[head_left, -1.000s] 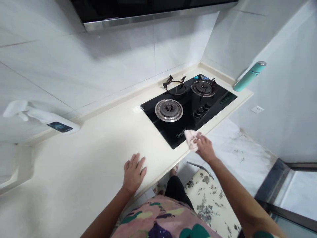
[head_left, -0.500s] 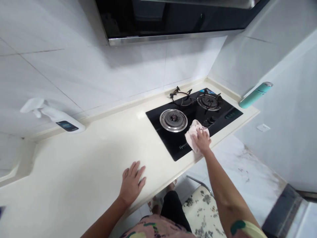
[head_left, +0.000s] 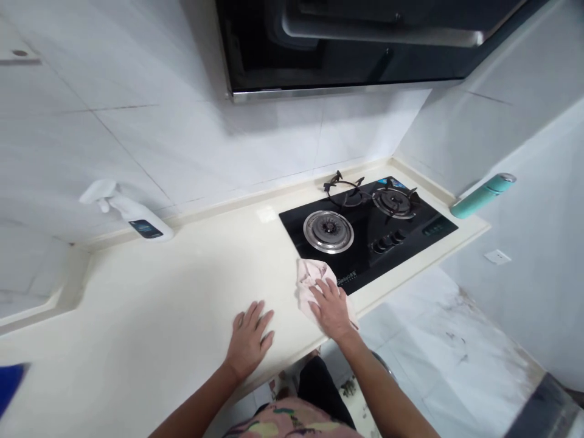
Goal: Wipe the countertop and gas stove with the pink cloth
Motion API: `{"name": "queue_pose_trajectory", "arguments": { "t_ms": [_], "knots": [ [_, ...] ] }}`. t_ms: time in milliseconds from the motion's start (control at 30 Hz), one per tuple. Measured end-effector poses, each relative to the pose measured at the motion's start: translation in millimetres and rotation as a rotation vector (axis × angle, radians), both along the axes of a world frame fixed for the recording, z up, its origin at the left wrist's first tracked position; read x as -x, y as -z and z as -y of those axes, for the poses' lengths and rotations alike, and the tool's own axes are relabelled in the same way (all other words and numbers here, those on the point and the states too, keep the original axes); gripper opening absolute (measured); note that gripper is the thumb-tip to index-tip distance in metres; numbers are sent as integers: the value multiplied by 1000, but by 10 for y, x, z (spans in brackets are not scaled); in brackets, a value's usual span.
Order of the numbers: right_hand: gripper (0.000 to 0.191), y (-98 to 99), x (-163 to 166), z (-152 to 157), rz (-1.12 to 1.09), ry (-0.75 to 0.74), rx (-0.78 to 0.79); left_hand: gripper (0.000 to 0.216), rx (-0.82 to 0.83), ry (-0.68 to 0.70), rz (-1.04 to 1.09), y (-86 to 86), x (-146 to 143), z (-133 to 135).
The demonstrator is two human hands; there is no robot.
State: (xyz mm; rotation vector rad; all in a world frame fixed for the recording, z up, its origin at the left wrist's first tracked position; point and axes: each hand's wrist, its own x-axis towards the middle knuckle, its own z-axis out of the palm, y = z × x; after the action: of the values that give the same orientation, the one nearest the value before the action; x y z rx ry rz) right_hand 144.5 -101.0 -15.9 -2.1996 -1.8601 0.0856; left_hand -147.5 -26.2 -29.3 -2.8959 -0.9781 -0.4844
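Note:
My left hand [head_left: 250, 339] lies flat on the cream countertop [head_left: 196, 292], fingers spread, holding nothing. Under my right hand [head_left: 331, 306] is a pale pink cloth [head_left: 314, 274], gripped and pressed down at the near left corner of the black gas stove [head_left: 292, 228]. Part of the cloth rests on the counter and part covers the stove's corner. The left burner [head_left: 328, 232] has no grate on it. A loose black grate [head_left: 344, 198] sits at the stove's back edge, and the right burner [head_left: 393, 202] carries its own grate.
A white spray bottle [head_left: 137, 218] stands by the wall at the left. The turquoise flask [head_left: 481, 196] is at the counter's right end. Overhead hangs a black range hood [head_left: 347, 61]. A blue object [head_left: 10, 383] shows at the left edge.
My right hand has dragged the cloth leftward from the stove's front middle to its near left corner. My left hand stays on the counter. The view has shifted slightly.

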Motion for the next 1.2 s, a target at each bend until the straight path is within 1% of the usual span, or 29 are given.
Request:
{"name": "queue_pose_trajectory", "arguments": {
  "t_ms": [100,167,200,267,333,400,467,600,800,867,967,1000,1033,1067,1100,1133,1200],
  "knots": [
    [44,40,-85,60,11,-8,-16,43,-19,-1,2,-6,-3,20],
    [48,76,-44,76,34,-12,20,43,-24,-2,9,-2,0,30],
    [50,98,0,69,42,-42,45,43,-26,-6,10,1,3,34],
    [53,135,95,0,47,-170,86,44,-32,-7,10,6,9,43],
    [56,144,157,-177,33,-320,109,44,-32,-11,5,5,17,57],
    [58,114,164,-477,11,-390,121,44,-27,-21,0,-4,24,78],
    [60,58,138,-872,-2,-389,137,47,-23,-59,5,-17,29,107],
    [64,-29,96,-1768,34,-383,175,57,5,-141,23,-26,37,179],
    [63,-60,133,-3093,111,-319,201,64,110,-191,1,53,42,275],
    [61,-84,213,-3466,95,-256,188,67,144,-200,16,74,41,296],
    [62,-151,515,-3857,39,-78,180,69,199,-203,33,74,37,315],
    [64,-179,673,-3930,22,-41,193,69,214,-203,37,67,37,318],
    [66,-208,854,-3973,9,-40,212,70,228,-203,41,59,36,321],
    [67,-237,1052,-3982,-1,-80,235,70,237,-204,47,52,36,322],
    [68,-263,1260,-3958,-9,-160,255,71,242,-207,53,45,37,324],
    [68,-284,1467,-3899,-18,-267,265,71,244,-210,58,40,38,326],
    [65,-303,1841,-3681,-52,-511,256,70,243,-211,56,34,41,330]
  ]
}}
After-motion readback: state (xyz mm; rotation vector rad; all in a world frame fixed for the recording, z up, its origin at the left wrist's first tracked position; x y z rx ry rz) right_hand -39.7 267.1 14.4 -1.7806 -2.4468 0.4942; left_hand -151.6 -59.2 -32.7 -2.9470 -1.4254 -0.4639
